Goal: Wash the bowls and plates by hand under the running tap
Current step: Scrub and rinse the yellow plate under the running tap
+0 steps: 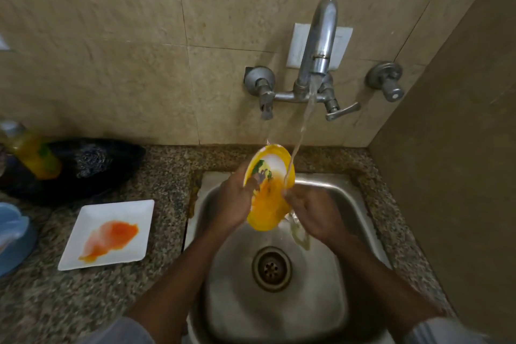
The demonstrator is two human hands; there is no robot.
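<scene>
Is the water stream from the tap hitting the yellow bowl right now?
Touching. The head view shows the water stream running down onto the right rim of the yellow bowl, held over the sink by both hands.

The scene is dimly and warmly lit, with corners darkened by vignetting. Soft glare is seen on the tap (321,36) and sink (329,301). Wide-angle bending is noticeable at the edges, and the hands are smeared by motion blur.
</scene>
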